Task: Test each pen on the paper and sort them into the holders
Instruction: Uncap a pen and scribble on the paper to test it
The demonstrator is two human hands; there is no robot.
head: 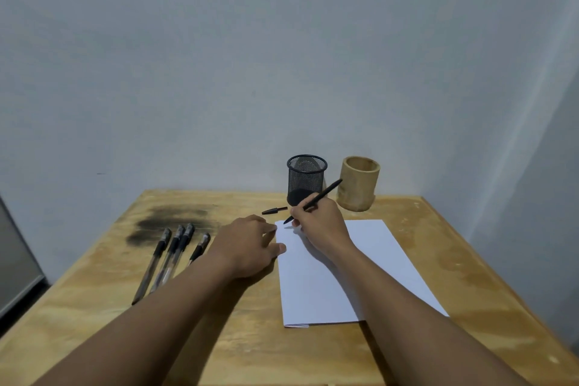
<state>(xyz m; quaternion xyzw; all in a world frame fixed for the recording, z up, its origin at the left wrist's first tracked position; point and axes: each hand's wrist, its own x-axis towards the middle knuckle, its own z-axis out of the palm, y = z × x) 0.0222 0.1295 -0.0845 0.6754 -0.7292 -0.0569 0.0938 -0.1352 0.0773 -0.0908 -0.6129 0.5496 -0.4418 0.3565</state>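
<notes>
My right hand (319, 222) grips a black pen (326, 193), its tip touching the top left corner of the white paper (385, 260). With fingertips pressing on the paper's left edge, my left hand (247, 244) lies flat on the table. The pen's black cap (274, 210) lies on the table just beyond the paper. Several capped pens (170, 257) lie side by side to the left. A black mesh holder (306, 177) and a bamboo holder (359, 183) stand at the back; no pens show above their rims.
The wooden table (94, 307) has a dark burnt-looking smudge (169, 219) behind the row of pens. A pale wall rises right behind the holders. A grey object stands at the far left edge of view.
</notes>
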